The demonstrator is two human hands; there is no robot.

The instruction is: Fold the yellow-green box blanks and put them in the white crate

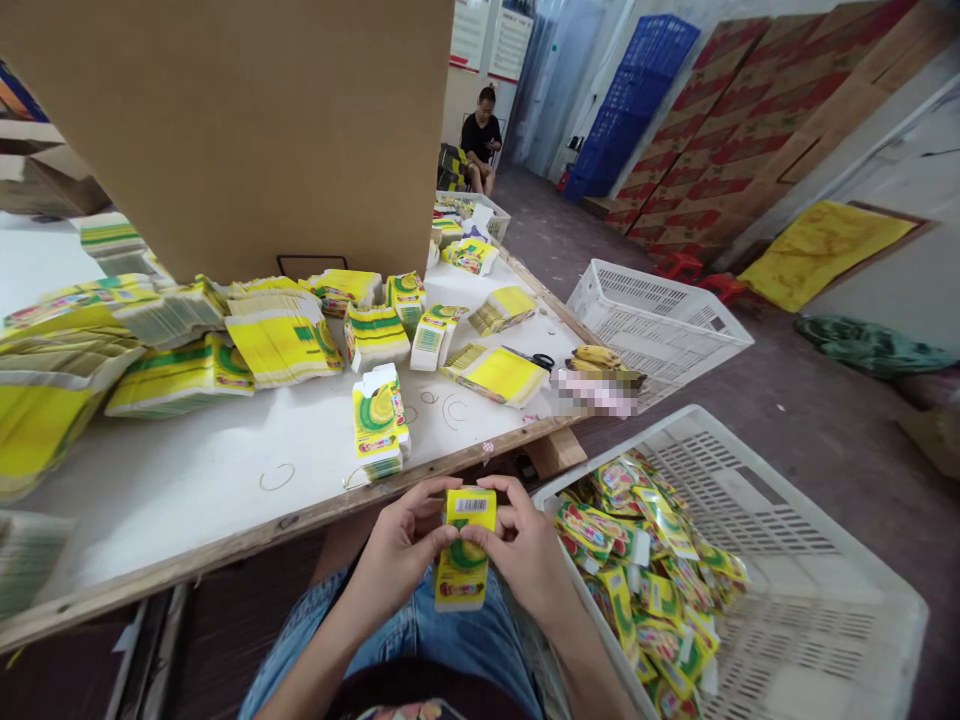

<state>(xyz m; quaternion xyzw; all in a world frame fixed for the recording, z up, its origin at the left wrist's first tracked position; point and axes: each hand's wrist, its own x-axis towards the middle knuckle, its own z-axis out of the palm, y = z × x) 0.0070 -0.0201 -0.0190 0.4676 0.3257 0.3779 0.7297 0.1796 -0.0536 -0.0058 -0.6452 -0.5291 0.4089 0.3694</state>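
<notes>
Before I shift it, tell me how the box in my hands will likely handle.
The box between your left hand and right hand looks like thin printed card, so it is probably light, though its inside is hidden. Such thin walls may dent under a hard squeeze. Its flat faces make rolling unlikely.

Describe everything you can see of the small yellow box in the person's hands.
The yellow box looks like thin printed card, with a green design, small coloured lettering and a barcode near its end toward the table. It is held above the jeans, between the left hand and right hand, thumbs on its face. Its contents cannot be seen.
</notes>
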